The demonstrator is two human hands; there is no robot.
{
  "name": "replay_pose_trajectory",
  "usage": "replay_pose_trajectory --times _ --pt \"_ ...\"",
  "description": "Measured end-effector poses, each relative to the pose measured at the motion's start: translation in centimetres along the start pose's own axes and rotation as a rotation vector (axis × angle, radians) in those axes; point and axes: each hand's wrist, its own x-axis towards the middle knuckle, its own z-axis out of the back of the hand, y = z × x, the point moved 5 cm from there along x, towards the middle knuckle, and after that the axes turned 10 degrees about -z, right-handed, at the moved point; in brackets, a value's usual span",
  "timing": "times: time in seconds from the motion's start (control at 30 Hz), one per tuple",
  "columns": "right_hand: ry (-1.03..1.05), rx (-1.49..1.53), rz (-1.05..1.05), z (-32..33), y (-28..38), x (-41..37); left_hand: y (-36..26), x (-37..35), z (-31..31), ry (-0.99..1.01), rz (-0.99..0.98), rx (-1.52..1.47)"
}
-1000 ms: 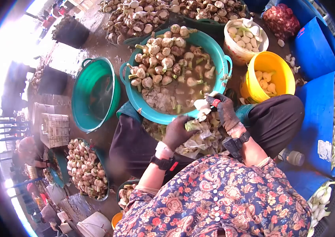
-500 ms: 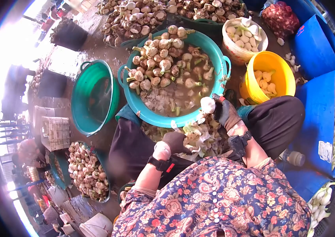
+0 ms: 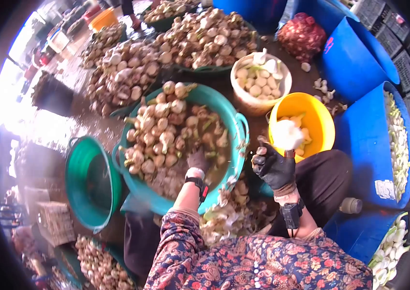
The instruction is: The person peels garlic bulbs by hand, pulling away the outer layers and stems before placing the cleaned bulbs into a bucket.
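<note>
My left hand (image 3: 197, 161), in a dark glove, reaches into the turquoise tub (image 3: 137, 194) of muddy water and unpeeled garlic bulbs (image 3: 159, 128). Its fingertips are hidden among the bulbs and water. My right hand (image 3: 275, 169), gloved with bare fingertips, is raised beside the yellow bucket (image 3: 328, 125). Its fingers are curled round what looks like a small knife (image 3: 289, 154), whose reddish-brown end pokes out. A blurred white garlic bulb (image 3: 288, 135) appears in the air in front of the bucket's opening, apart from the hand. Peeled bulbs lie inside the bucket.
Garlic peelings (image 3: 234, 220) are heaped at my lap. A white bucket (image 3: 282, 92) of peeled bulbs stands behind the yellow one. Blue drums (image 3: 359, 125) line the right, and a green basin (image 3: 72, 181) stands left. Large garlic heaps (image 3: 210, 38) and a red net sack (image 3: 302, 37) lie beyond.
My left hand has moved from the peelings into the tub. The white bulb has left my right hand and is over by the yellow bucket. The whole view has shifted.
</note>
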Motion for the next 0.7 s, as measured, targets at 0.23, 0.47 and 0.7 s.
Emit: replay_pose_trajectory --times 0.23,0.47,0.7 --pt "-0.876 -1.458 0.326 1.5 8.1 7.0 2.8 0.0 -5.9 0.127 0.180 -0.772" --pt "-1.343 -2.513 0.634 -2.2 24.0 20.0 2.6 -5.2 -3.8 0.234 0.377 -1.459" --pt "-1.126 -2.638 0.371 2.1 28.9 23.0 -1.9 -8.6 -2.0 0.276 0.277 -1.711"
